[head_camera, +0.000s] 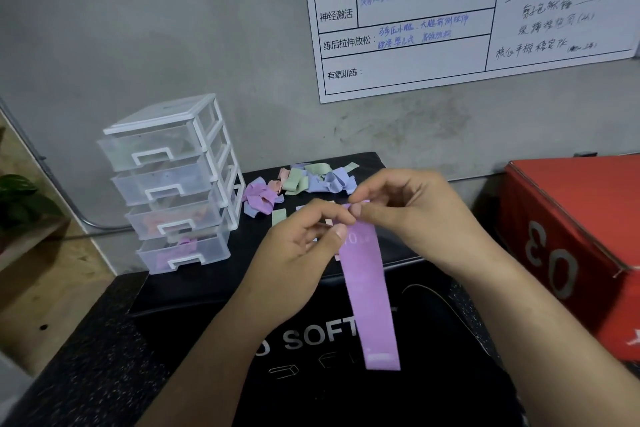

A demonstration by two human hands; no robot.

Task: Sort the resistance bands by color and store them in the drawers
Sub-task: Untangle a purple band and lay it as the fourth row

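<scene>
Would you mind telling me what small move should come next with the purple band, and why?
Probably fold it up small. The left hand and right hand both pinch the top end of the purple band, which hangs at full length, while the bottom drawer holds similar purple-pink ones that look bunched small.

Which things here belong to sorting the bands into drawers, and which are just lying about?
Job: long purple elastic resistance band, pinched by the left hand and right hand; heap of folded pastel bands; clear plastic four-drawer unit with white frame.
Lying about: red box marked 03; white wall board with handwriting; green leafy plant.
</scene>
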